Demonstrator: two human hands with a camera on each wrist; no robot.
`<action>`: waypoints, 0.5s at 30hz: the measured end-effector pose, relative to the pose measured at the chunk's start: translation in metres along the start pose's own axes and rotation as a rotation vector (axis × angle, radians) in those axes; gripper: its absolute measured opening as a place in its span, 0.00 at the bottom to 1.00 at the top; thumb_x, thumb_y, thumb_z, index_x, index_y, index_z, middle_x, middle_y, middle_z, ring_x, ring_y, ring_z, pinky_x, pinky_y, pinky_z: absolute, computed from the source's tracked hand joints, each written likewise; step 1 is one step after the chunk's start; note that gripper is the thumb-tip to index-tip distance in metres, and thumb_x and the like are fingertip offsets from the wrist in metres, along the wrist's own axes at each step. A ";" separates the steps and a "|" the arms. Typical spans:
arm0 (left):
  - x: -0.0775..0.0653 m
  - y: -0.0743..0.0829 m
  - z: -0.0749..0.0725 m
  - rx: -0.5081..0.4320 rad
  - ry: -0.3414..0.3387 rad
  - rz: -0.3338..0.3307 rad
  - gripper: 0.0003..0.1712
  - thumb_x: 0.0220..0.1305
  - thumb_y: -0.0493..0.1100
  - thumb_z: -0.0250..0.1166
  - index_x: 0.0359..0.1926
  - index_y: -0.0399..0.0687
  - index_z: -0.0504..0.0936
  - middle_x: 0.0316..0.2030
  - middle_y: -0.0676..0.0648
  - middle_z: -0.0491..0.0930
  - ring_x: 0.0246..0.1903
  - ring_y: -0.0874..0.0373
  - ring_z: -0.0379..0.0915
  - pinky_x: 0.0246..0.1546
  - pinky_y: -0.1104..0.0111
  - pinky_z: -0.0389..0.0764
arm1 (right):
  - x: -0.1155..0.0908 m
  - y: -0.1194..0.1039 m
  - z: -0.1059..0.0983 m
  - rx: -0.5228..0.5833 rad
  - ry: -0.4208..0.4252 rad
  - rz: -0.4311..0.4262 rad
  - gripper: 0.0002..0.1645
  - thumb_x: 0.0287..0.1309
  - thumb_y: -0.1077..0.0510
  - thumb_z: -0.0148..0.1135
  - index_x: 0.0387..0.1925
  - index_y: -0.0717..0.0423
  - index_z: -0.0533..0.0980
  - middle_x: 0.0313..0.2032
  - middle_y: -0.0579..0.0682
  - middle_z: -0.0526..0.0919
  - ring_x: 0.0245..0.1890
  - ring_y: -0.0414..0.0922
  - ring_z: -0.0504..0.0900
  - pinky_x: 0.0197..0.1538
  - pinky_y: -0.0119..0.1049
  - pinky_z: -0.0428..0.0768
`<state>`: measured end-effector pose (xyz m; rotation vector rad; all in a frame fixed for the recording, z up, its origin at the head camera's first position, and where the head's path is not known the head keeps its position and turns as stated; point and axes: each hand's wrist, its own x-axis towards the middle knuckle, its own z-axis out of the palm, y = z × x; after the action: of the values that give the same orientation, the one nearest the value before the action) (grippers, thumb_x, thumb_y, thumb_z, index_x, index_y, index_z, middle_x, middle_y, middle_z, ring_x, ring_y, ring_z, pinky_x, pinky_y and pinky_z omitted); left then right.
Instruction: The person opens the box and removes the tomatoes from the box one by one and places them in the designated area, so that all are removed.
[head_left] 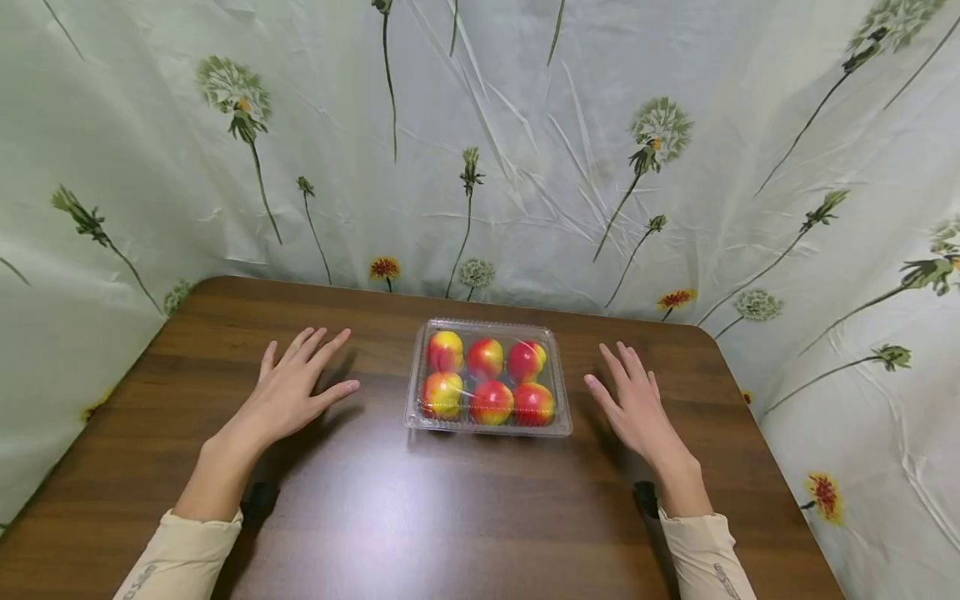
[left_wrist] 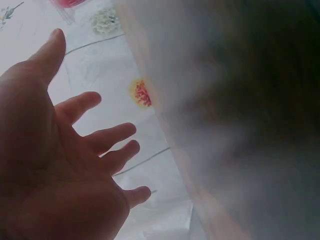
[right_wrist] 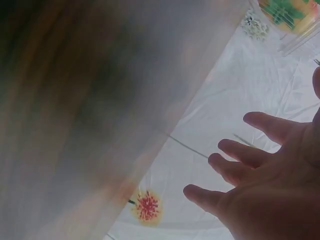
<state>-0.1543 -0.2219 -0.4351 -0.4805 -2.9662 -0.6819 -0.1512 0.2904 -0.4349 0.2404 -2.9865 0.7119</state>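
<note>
A clear plastic clamshell box (head_left: pixel 487 423) with its lid down sits on the table. Inside it, round red-and-yellow fruits (head_left: pixel 491 402) lie in two rows; their exact kind I cannot tell. To the left of the box is my left hand (head_left: pixel 288 396), fingers spread and apart from it. My right hand (head_left: pixel 633 408) hovers on the other side, likewise with straight fingers and touching nothing. The left wrist view shows the left palm (left_wrist: pixel 60 155) bare. In the right wrist view the right palm (right_wrist: pixel 270 185) holds nothing, and an edge of the box (right_wrist: pixel 300 42) peeks in at the top.
A brown wooden table (head_left: pixel 360 517) with rounded far corners carries the box. Behind and beside it hangs a pale curtain (head_left: pixel 525 125) printed with dandelions and flowers. Light glares off the tabletop in front of the box.
</note>
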 end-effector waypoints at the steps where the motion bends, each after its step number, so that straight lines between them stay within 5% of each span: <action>1: 0.000 0.000 0.001 -0.005 0.002 0.001 0.47 0.72 0.66 0.64 0.83 0.55 0.58 0.78 0.28 0.57 0.79 0.30 0.47 0.70 0.23 0.39 | 0.001 0.000 0.001 0.010 -0.005 0.002 0.43 0.80 0.37 0.51 0.83 0.53 0.55 0.82 0.66 0.50 0.83 0.65 0.44 0.77 0.76 0.44; 6: 0.003 0.005 0.003 -0.022 0.005 0.000 0.46 0.73 0.65 0.64 0.82 0.53 0.60 0.77 0.29 0.59 0.78 0.30 0.49 0.71 0.23 0.40 | 0.007 -0.003 0.004 0.063 -0.028 0.000 0.42 0.81 0.37 0.48 0.83 0.54 0.55 0.82 0.65 0.50 0.83 0.66 0.47 0.78 0.74 0.44; 15: 0.012 0.020 0.012 -0.065 -0.017 0.000 0.44 0.74 0.63 0.63 0.81 0.51 0.62 0.77 0.30 0.61 0.79 0.32 0.50 0.72 0.24 0.40 | 0.014 -0.012 0.008 0.152 0.013 -0.046 0.39 0.81 0.40 0.48 0.80 0.58 0.61 0.78 0.63 0.62 0.79 0.63 0.61 0.78 0.65 0.58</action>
<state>-0.1599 -0.1965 -0.4359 -0.4937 -2.9679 -0.7804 -0.1634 0.2739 -0.4350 0.3103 -2.9065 0.9328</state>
